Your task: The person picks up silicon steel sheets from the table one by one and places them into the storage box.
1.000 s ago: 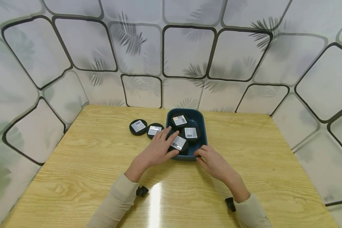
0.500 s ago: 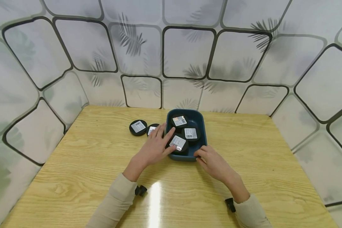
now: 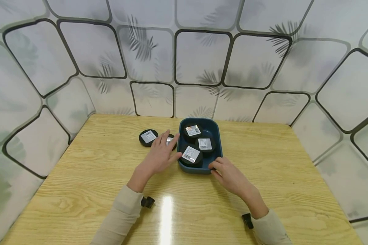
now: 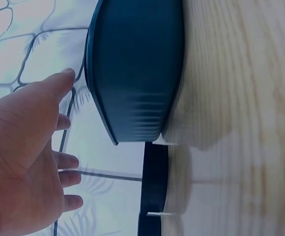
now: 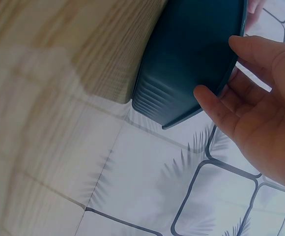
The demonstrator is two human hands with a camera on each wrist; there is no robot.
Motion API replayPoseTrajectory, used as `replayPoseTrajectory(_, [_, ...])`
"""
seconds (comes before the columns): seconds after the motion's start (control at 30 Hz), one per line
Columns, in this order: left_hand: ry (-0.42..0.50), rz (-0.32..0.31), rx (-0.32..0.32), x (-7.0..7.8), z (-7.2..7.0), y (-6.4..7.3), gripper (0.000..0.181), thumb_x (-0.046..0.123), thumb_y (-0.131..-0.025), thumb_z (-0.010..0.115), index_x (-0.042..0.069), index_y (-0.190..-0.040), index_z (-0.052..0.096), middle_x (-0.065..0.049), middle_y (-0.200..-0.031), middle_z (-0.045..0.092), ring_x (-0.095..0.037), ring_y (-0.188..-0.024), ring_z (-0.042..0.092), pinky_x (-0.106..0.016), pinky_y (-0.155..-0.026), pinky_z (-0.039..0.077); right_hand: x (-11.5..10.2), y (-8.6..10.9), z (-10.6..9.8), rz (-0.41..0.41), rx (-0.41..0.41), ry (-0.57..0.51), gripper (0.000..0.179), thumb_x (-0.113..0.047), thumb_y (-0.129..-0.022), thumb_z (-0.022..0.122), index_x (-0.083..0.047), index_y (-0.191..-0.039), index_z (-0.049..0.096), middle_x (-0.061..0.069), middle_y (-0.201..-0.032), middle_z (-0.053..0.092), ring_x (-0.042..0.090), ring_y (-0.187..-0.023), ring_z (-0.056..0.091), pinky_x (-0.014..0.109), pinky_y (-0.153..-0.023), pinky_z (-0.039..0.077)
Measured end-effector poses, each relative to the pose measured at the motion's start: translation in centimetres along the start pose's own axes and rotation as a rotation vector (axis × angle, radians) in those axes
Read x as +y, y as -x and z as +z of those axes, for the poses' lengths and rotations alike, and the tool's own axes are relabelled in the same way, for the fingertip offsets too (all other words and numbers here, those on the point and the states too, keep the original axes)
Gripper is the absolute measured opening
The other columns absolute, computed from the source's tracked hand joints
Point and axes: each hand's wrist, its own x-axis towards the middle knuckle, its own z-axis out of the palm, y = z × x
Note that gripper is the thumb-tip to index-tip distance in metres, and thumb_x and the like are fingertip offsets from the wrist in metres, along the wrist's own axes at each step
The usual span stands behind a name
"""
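A dark blue plastic bin point(image 3: 214, 129) stands on the wooden table. Inside lie three flat round black tubs with white labels: one at the back point(image 3: 192, 130), one at the middle right point(image 3: 205, 144) and one at the front left point(image 3: 191, 155). My right hand point(image 3: 231, 177) pinches the bin's near right corner, the thumb outside the wall and fingers over the rim. Left of the bin, my left hand point(image 3: 158, 157) spreads its fingers over another black tub point(image 3: 170, 141), partly hiding it. Nothing is in that palm in the left wrist view.
One more labelled black tub point(image 3: 148, 137) lies further left on the table point(image 3: 79, 177). A patterned fabric wall point(image 3: 202, 61) rises behind the table and along both sides. Black wrist straps point(image 3: 148, 202) show at the sleeves.
My left hand has lifted off the front left tub in the bin and moved left, over the tub beside the bin. The right hand stays on the bin's corner.
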Motion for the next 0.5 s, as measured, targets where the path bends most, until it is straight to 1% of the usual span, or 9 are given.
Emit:
replayPoseTrajectory(0.2, [0.024, -0.008, 0.044, -0.8, -0.3, 0.3, 0.07, 0.047, -0.102, 0.05, 0.014, -0.158, 0.025, -0.028, -0.159, 0.017, -0.047, -0.144, 0.021, -0.061, -0.116, 0.02, -0.1, 0.1, 0.0, 0.008, -0.003, -0.004, 0.01, -0.003, -0.091, 0.069, -0.008, -0.1, 0.071, -0.001, -0.095, 0.061, 0.016, -0.089, 0.055, 0.036, -0.08, 0.052])
replayPoseTrajectory(0.37, [0.042, -0.033, 0.04, -1.7, -0.4, 0.2, 0.068, 0.046, -0.103, 0.046, 0.014, -0.159, 0.023, -0.028, -0.159, 0.017, -0.046, -0.145, 0.02, -0.061, -0.116, 0.018, -0.1, 0.1, 0.1, 0.01, -0.002, -0.01, 0.01, -0.003, -0.091, 0.069, -0.008, -0.099, 0.072, -0.001, -0.094, 0.06, 0.015, -0.088, 0.055, 0.035, -0.079, 0.052])
replayPoseTrajectory(0.5, [0.063, -0.059, 0.072, -2.8, -0.6, -0.1, 0.068, 0.044, -0.104, 0.047, 0.012, -0.159, 0.022, -0.03, -0.159, 0.017, -0.049, -0.144, 0.019, -0.064, -0.114, 0.02, -0.1, 0.0, 0.0, 0.0, 0.005, -0.009, 0.01, -0.002, -0.091, 0.069, -0.007, -0.099, 0.071, 0.0, -0.095, 0.06, 0.016, -0.089, 0.055, 0.036, -0.079, 0.051])
